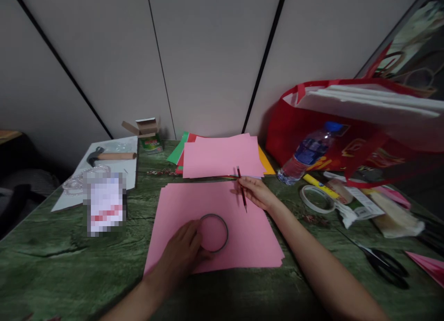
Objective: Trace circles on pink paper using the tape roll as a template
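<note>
A stack of pink paper (pixel 180 200) lies flat in front of me, its sheets slightly out of line. On it rests a thin dark ring (pixel 227 232), with pink showing through its middle. The fingers of my left hand (pixel 183 246) close on the ring's left edge, thumb low beside it. Over the stack's upper right part, my right hand (pixel 255 192) grips a dark red pencil (pixel 243 201) between thumb and fingers. The pencil's tip points down toward me, and whether it touches the paper I cannot tell.
More pink sheets (pixel 222 157) lie behind, over coloured ones. To the left are a hammer (pixel 114 156), an open small box (pixel 151 140) and a blurred-out phone-like object (pixel 106 203). Right stand a water bottle (pixel 308 152) and red bag (pixel 291 122), with a tape roll (pixel 317 210) and scissors (pixel 385 263).
</note>
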### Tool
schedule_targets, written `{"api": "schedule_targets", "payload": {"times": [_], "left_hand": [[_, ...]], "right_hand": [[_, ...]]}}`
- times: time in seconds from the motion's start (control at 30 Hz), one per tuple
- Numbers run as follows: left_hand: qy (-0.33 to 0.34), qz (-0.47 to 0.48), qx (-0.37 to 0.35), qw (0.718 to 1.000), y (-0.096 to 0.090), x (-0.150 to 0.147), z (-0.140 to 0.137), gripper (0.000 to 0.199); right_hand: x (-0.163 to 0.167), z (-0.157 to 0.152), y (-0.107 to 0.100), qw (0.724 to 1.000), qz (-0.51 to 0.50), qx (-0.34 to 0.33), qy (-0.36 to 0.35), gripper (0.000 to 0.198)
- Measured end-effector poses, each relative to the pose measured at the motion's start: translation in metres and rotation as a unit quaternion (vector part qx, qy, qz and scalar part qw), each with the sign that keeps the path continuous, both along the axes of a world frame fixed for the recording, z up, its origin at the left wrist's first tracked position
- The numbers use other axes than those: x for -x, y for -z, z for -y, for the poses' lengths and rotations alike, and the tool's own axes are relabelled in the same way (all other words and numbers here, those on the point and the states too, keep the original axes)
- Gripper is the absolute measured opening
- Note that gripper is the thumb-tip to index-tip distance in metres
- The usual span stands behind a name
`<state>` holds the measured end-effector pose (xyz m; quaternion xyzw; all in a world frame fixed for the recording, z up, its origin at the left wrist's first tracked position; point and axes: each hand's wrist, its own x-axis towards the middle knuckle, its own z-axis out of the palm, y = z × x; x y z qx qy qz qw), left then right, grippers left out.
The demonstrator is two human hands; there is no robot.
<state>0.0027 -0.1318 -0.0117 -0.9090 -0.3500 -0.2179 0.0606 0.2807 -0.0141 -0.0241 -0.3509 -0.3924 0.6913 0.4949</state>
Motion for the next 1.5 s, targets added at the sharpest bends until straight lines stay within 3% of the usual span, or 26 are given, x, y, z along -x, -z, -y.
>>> {"api": "schedule_targets", "payload": {"times": [0.23,0.43,0.6,0.7,0.87,1.03,1.13,1.3,1.5], "left_hand": [[-0.01,0.015,0.047,0.999,0.002,0.001,0.001,0.024],[0.013,0.027,-0.009,1.0,0.0,-0.004,-0.001,0.024],[0.068,-0.028,0.026,0.997,-0.001,-0.013,0.001,0.036],[0.076,-0.065,0.033,0.994,0.002,-0.019,0.003,0.048],[0.076,-0.068,0.056,0.993,0.005,-0.022,0.002,0.05],[0.063,-0.08,0.121,0.987,-0.002,-0.017,-0.001,0.071],[0.056,-0.112,0.146,0.981,-0.011,-0.018,-0.003,0.072],[0.057,-0.181,0.167,0.967,-0.025,-0.026,-0.005,0.068],[0.051,-0.18,0.134,0.973,-0.015,-0.027,-0.007,0.068]], "right_hand": [[0.001,0.001,-0.001,1.0,0.0,-0.003,0.001,0.026],[0.001,0.001,-0.003,1.0,0.005,0.001,0.002,0.027],[0.002,0.002,-0.004,1.0,0.013,0.004,0.012,0.029],[0.005,0.003,-0.007,0.999,0.023,0.005,0.024,0.031],[0.012,0.005,-0.013,0.997,0.051,-0.004,0.06,0.036],[0.03,0.006,-0.032,0.991,0.085,-0.046,0.097,0.037],[0.048,0.008,-0.049,0.982,0.127,-0.101,0.095,0.032],[0.076,0.016,-0.072,0.927,0.274,-0.242,0.081,0.021],[0.087,0.019,-0.066,0.936,0.248,-0.241,0.059,0.024]]}}
